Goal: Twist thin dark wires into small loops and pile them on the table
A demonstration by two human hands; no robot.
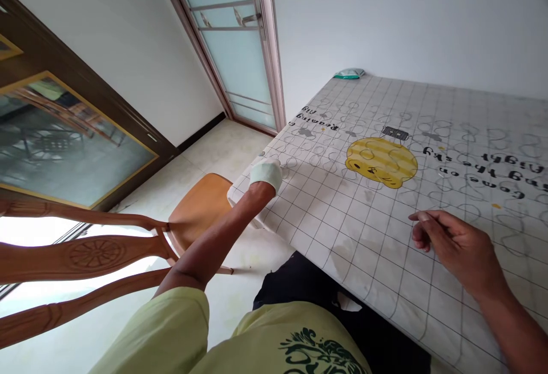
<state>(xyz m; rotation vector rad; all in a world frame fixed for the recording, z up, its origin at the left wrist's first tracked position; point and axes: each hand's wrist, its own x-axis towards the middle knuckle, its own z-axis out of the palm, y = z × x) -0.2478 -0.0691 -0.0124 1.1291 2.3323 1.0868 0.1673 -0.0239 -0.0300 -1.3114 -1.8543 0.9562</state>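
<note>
A white and pale green fabric covering, like a glove or sock, hides my left hand (266,175), which is at the left edge of the table (312,214). Its fingers cannot be made out. Over the checked tablecloth on the right is my bare right hand (454,242), its thumb against the index finger and the other fingers curled in. Nothing shows between them. Beyond and to the left of this hand, a yellow striped bear print (381,161) lies flat on the cloth.
A green and white packet (349,73) rests at the table's far corner by the wall. Left of the table stands a wooden chair with an orange-brown seat (199,208). Behind are a frosted glass door (231,48) and a dark-framed glass panel (72,140).
</note>
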